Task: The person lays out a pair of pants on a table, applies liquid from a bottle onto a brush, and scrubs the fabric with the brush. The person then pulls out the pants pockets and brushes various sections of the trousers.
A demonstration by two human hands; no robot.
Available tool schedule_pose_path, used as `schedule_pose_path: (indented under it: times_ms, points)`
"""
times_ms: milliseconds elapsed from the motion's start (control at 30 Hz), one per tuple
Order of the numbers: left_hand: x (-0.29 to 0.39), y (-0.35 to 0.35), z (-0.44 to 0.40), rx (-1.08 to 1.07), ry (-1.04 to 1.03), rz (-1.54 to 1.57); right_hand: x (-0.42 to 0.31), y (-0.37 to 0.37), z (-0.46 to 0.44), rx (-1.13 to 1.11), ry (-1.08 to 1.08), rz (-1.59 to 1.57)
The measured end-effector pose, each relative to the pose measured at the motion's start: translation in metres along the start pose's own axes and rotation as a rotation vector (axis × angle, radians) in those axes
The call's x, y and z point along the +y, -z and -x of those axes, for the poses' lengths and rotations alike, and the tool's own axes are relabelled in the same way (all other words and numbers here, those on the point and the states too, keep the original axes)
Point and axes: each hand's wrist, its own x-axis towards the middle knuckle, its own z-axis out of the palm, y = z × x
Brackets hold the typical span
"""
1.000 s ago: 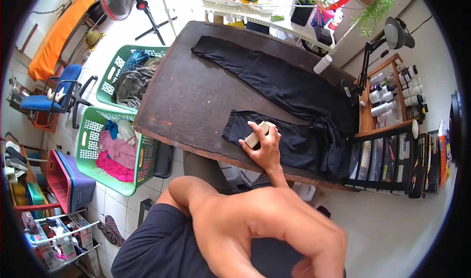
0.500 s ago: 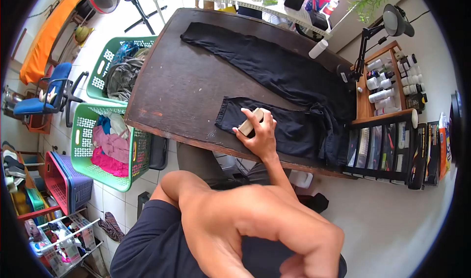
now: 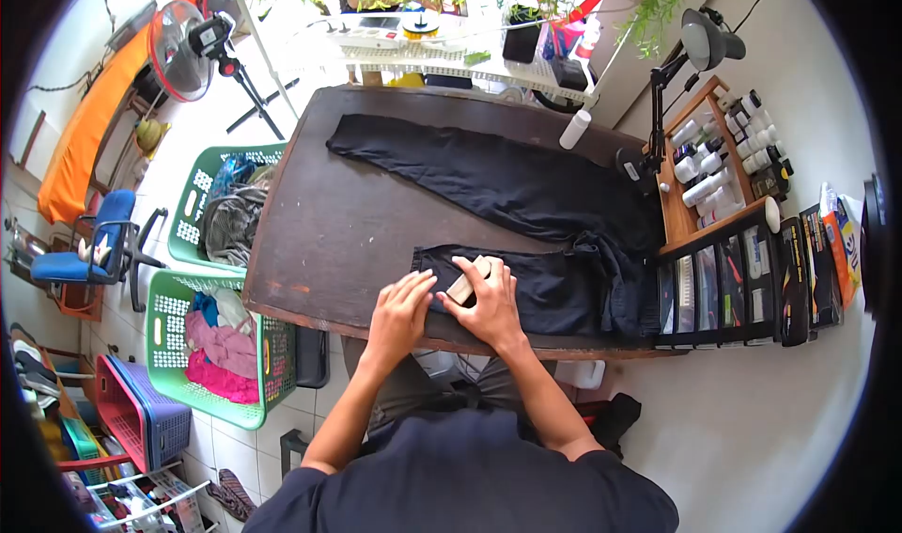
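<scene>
Black trousers [image 3: 526,176] lie on the dark brown table [image 3: 319,223], one leg stretched to the far left and the other folded short near the front edge. My right hand [image 3: 490,312] grips a small wooden brush [image 3: 467,281] and rests with it on the short leg, close to its hem. The brush has a pale block-shaped back and a dark underside, mostly covered by the fingers. My left hand [image 3: 399,315] lies with fingers stretched at the hem end of that leg, beside the brush and holding nothing.
Green laundry baskets [image 3: 202,397] with clothes stand left of the table. On the right are a black drawer unit [image 3: 719,284], a wooden rack [image 3: 669,204] with bottles, and a desk lamp [image 3: 709,39]. A white bottle [image 3: 575,129] stands at the back edge.
My left hand has come down from close to the camera onto the trouser hem. My right hand still holds the brush on the short leg. The view has tilted upward.
</scene>
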Motion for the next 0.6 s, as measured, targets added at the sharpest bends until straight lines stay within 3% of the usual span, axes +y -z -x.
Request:
schedule_pose_path:
  times_ms: [67,400,600]
  points:
    - [-0.004,-0.006,0.022,-0.032,0.098,-0.086,-0.006,-0.002,0.0,0.002,-0.034,0.063]
    - [-0.011,-0.018,0.03,0.03,0.069,-0.215,0.003,-0.02,-0.035,-0.125,0.214,-0.129]
    - [-0.01,-0.016,0.025,0.063,0.06,-0.207,0.009,-0.044,-0.053,-0.058,0.105,0.054]
